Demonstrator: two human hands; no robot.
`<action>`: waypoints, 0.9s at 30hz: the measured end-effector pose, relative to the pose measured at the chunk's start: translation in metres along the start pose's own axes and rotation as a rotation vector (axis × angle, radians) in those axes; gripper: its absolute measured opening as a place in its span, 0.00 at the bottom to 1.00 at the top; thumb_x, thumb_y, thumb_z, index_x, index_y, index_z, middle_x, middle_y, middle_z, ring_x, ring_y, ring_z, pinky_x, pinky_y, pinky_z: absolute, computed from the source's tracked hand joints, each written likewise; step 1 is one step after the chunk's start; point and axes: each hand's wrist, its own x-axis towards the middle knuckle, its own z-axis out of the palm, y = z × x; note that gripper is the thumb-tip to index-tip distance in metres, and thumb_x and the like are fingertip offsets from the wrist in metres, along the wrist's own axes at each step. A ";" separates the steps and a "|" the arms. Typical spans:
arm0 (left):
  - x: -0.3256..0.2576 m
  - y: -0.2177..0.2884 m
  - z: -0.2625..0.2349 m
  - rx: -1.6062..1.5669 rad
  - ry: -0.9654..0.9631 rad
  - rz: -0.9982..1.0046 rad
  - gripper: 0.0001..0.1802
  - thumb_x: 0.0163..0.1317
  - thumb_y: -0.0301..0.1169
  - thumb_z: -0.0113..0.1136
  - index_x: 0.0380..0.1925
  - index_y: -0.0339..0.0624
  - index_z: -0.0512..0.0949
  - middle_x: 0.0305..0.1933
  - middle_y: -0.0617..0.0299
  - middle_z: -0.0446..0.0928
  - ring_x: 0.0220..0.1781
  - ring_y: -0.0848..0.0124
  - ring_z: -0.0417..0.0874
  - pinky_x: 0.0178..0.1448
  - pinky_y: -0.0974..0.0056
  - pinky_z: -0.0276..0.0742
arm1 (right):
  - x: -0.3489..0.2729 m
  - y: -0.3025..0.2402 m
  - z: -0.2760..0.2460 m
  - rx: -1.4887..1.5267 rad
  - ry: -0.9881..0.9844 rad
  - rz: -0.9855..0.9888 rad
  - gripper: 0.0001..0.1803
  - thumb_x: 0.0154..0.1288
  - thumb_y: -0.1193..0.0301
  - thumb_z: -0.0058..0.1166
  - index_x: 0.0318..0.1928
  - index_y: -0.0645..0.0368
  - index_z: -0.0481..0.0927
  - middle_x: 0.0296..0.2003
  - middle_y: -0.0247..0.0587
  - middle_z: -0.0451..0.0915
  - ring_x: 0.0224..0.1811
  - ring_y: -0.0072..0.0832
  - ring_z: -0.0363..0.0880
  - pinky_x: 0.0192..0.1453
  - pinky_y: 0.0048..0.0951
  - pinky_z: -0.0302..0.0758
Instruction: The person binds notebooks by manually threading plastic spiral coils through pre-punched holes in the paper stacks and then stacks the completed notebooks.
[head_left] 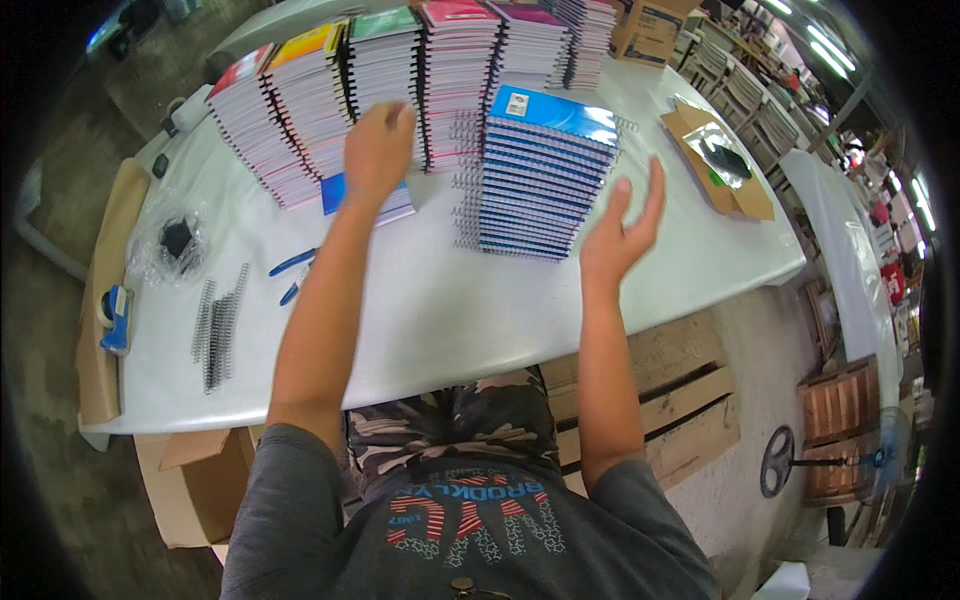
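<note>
A tall stack of blue spiral notebooks (540, 185) stands on the table in front of me, wire coils sticking out along its left side. Just right of it, my right hand (625, 232) is open, thumb and fingers apart, not touching the stack. My left hand (380, 150) is raised over a single blue notebook (400, 207), its fingers curled in and nothing visible in them. That notebook lies at the foot of the coloured stacks, partly hidden by my wrist. Blue-handled pliers (292, 262) lie beside my left forearm.
Several stacks of bound notebooks (385, 80) with coloured covers line the back. Loose black wire coils (215, 325), a plastic bag (175, 245) and a blue tape dispenser (115, 320) lie at left. Right of the blue stack is a cardboard piece (750, 200) with a plastic packet.
</note>
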 end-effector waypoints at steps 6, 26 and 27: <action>-0.070 -0.094 -0.042 0.663 -0.304 0.122 0.18 0.62 0.39 0.52 0.43 0.37 0.78 0.42 0.50 0.79 0.42 0.53 0.80 0.47 0.55 0.74 | -0.079 -0.007 -0.017 0.103 -0.232 -0.036 0.22 0.61 0.73 0.50 0.56 0.66 0.69 0.55 0.48 0.72 0.61 0.43 0.64 0.66 0.41 0.57; -0.199 -0.042 -0.073 -0.555 -0.410 -0.576 0.14 0.57 0.19 0.47 0.44 0.35 0.72 0.39 0.60 0.74 0.44 0.72 0.73 0.52 0.67 0.68 | -0.148 -0.002 0.004 0.638 -1.197 0.604 0.16 0.61 0.78 0.54 0.50 0.64 0.74 0.39 0.36 0.79 0.39 0.19 0.73 0.46 0.21 0.71; -0.205 -0.044 -0.067 -0.554 -0.413 -0.582 0.14 0.57 0.19 0.47 0.44 0.35 0.72 0.39 0.60 0.74 0.44 0.72 0.73 0.52 0.67 0.68 | -0.149 -0.003 0.006 0.586 -1.212 0.606 0.16 0.60 0.77 0.55 0.50 0.63 0.74 0.40 0.37 0.79 0.40 0.19 0.74 0.47 0.21 0.71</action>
